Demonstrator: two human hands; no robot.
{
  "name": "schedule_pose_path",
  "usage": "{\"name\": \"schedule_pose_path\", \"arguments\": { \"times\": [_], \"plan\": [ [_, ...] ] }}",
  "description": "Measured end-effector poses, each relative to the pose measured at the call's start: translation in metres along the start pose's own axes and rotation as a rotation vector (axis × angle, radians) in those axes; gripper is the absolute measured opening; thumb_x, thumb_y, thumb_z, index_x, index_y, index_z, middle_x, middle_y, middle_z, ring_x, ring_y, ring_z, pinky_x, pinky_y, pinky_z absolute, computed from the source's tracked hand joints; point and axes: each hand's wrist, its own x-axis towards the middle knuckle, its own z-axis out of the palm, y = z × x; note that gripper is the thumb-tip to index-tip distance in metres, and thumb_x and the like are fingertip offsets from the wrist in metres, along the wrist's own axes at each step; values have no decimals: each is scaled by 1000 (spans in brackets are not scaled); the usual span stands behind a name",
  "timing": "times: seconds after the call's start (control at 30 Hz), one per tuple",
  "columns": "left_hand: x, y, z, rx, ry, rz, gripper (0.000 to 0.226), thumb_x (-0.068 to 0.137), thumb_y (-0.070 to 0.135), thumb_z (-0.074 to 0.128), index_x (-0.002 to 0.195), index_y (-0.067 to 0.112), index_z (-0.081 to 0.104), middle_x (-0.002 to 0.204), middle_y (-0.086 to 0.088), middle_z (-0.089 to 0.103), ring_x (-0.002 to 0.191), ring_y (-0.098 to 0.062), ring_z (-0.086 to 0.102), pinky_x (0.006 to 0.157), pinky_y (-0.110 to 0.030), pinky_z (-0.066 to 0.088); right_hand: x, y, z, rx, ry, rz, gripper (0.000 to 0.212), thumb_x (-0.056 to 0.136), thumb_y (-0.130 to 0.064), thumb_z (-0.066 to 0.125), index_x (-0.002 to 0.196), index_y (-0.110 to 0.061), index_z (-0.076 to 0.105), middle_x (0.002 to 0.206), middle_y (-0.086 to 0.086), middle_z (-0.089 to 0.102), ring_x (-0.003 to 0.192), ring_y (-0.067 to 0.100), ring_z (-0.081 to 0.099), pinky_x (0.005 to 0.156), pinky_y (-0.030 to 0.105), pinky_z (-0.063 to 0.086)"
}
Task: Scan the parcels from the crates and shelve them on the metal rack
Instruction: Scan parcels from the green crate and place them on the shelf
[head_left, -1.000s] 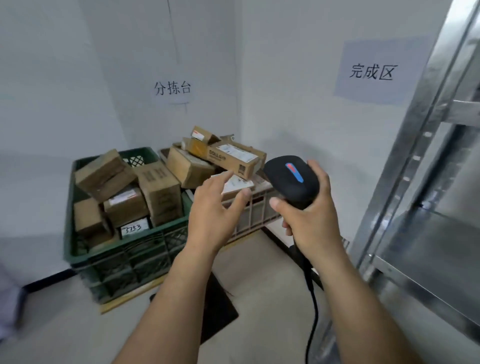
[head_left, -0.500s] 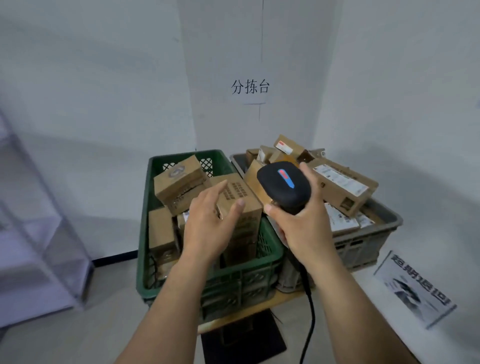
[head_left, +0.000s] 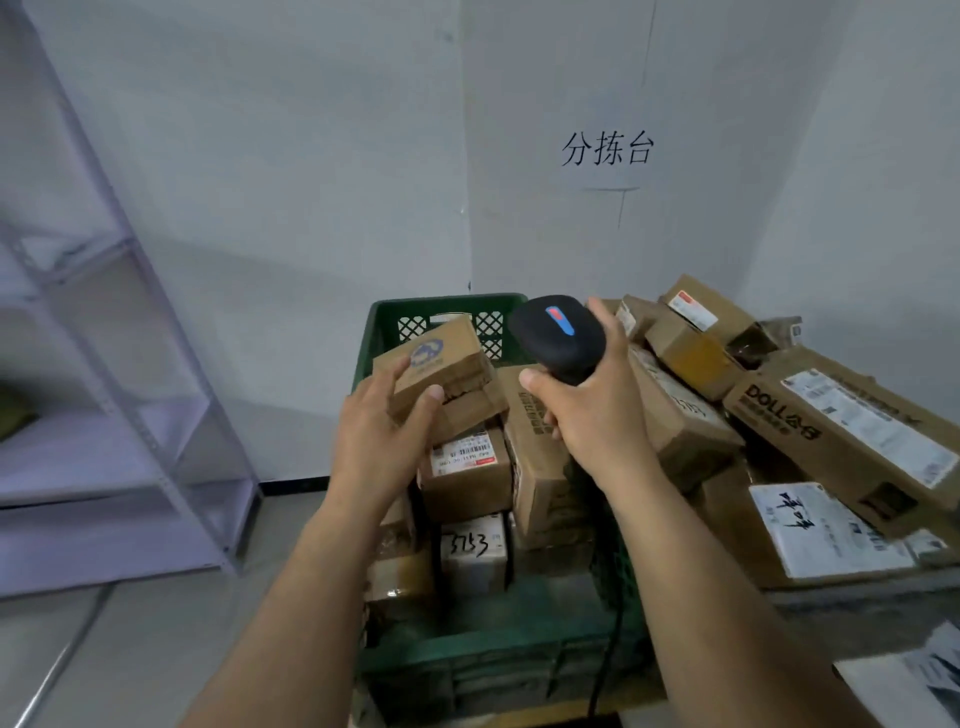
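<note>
The green crate in front of me is packed with brown cardboard parcels. On top lies a small parcel with a blue round logo. My left hand grips its near left corner, fingers on the left edge and thumb on the front face. Over the crate's right side, my right hand holds a black barcode scanner with a blue and red stripe, and its cable hangs down by my forearm. Below are a parcel with a barcode label and one marked 3753.
A grey crate to the right is heaped with parcels, among them a long DOLL box. A pale metal rack stands at the left against the wall. A wall sign hangs above the crates. A printed sheet lies at bottom right.
My view has swung left from the steel rack to the crates and come closer. My left hand has reached forward and closed on the logo parcel. The scanner stays in my right hand.
</note>
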Motion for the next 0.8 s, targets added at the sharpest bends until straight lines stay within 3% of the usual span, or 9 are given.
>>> {"name": "schedule_pose_path", "arguments": {
  "times": [0.1, 0.23, 0.33, 0.53, 0.7, 0.8],
  "plan": [
    [32, -21, -2, -24, -6, -16, 48, 92, 36, 57, 135, 18, 49, 129, -2, 53, 116, -15, 48, 99, -40, 44, 27, 5, 26, 20, 15, 35, 89, 79, -14, 77, 149, -34, 25, 132, 5, 56, 94, 24, 55, 89, 45, 53],
    [73, -53, -5, -17, -58, -90, 52, 93, 38, 52, 140, 19, 43, 139, -7, 46, 127, -23, 43, 99, -51, 45, 62, 11, 63, -3, 44, 62, 90, 78, -17, 77, 148, -36, 24, 131, 6, 58, 90, 24, 53, 84, 47, 52],
    [99, -71, -2, 9, -111, -146, 52, 96, 33, 50, 144, 17, 38, 142, -9, 44, 128, -24, 42, 106, -42, 38, 82, 17, 82, -54, 61, 98, 90, 81, -15, 77, 150, -34, 23, 130, 4, 59, 95, 26, 61, 91, 50, 53],
    [121, -86, 11, -82, -273, -254, 48, 98, 31, 45, 145, 22, 35, 138, -3, 50, 121, -20, 49, 99, -30, 40, 95, 28, 94, -140, 108, 157, 90, 82, -12, 76, 151, -32, 23, 129, -1, 58, 103, 30, 65, 93, 52, 54],
    [120, -84, 9, -249, -230, -260, 51, 95, 21, 51, 143, 25, 35, 132, -5, 53, 110, -19, 58, 91, -40, 53, 86, 27, 83, -129, 138, 154, 89, 80, -7, 75, 149, -32, 25, 128, 1, 59, 92, 22, 58, 92, 50, 55],
    [110, -73, 5, -289, -201, -218, 62, 91, 16, 59, 146, 21, 32, 134, -6, 44, 111, -17, 55, 93, -41, 52, 78, 24, 68, -125, 168, 182, 93, 79, -6, 75, 151, -33, 23, 126, -7, 55, 101, 29, 65, 92, 54, 54]
  ]
}}
